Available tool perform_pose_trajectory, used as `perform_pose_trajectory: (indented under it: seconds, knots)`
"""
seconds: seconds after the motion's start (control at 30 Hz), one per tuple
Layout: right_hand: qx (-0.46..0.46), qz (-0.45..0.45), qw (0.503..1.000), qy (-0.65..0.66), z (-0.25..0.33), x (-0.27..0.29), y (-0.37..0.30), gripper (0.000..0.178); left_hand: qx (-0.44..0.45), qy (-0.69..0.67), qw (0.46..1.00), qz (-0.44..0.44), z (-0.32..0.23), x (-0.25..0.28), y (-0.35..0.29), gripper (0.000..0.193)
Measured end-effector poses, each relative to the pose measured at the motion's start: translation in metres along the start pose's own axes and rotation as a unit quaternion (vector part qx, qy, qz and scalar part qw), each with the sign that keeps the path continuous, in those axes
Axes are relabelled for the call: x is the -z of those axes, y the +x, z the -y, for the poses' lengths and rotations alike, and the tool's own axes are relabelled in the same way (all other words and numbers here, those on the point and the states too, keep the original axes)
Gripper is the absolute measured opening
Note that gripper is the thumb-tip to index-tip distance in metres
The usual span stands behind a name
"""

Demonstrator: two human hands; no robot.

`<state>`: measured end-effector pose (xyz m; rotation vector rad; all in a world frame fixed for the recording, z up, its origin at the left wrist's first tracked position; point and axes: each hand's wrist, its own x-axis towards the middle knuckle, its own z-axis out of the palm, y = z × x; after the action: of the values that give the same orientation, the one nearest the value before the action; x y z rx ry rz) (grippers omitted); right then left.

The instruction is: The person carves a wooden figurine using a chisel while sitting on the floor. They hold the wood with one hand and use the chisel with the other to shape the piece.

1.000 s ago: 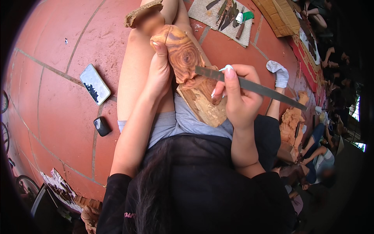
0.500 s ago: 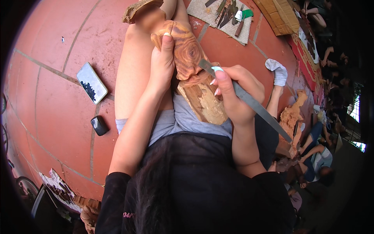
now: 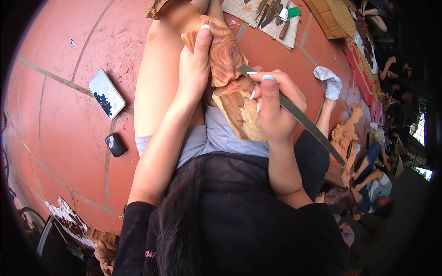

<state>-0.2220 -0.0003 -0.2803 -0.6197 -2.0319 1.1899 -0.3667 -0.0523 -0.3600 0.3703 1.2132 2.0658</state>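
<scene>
swung steeper since a second ago, the file (image 3: pixel 309 124) is finger-pinched in the right hand (image 3: pixel 278 110), so the left hand (image 3: pixel 193 69), wrapped round the carving (image 3: pixel 225 53) by the near edge of the lap (image 3: pixel 193 145), should brace firmly.

The view is taken by the left camera of a pair worn on the head, aimed down past the black shirt (image 3: pixel 248 216). The wooden carving (image 3: pixel 228 54), the left hand (image 3: pixel 193 69) and the right hand (image 3: pixel 278 103) are seen from above, close by, in the upper middle. A broad sweep of tiled floor (image 3: pixel 60 122) is taken in by the fisheye lens, its joints bent toward the dark rim, and people (image 3: pixel 380 186) farther off are shown tipped sideways along the right edge.
</scene>
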Motion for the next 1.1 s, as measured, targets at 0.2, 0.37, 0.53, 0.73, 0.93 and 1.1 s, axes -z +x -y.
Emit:
perform_pose_trajectory:
  seconds: [0.2, 0.37, 0.53, 0.73, 0.93, 1.1]
  knots:
    - [0.019, 0.013, 0.999, -0.030, -0.007, -0.007, 0.001, 0.025, 0.014, -0.026, 1.000, 0.000, 0.003, 0.003, -0.004, 0.052]
    - [0.025, 0.004, 0.998, -0.060, -0.010, -0.010, -0.007, 0.030, -0.009, 0.007, 1.000, -0.015, 0.008, 0.007, -0.006, 0.053]
    - [0.020, 0.000, 1.000, -0.018, -0.015, -0.019, -0.007, 0.032, 0.002, -0.006, 1.000, -0.009, 0.006, 0.013, -0.007, 0.052]
    - [0.034, 0.005, 0.999, -0.018, -0.008, -0.025, -0.012, 0.032, -0.006, 0.007, 1.000, -0.028, 0.006, 0.018, -0.011, 0.051]
    - [0.048, 0.015, 0.997, -0.062, -0.010, -0.027, -0.018, 0.032, -0.005, 0.011, 1.000, -0.027, 0.005, 0.026, -0.014, 0.050]
    - [0.009, 0.006, 1.000, -0.010, -0.009, -0.034, -0.022, 0.032, 0.001, 0.003, 1.000, -0.023, 0.004, 0.029, -0.018, 0.048]
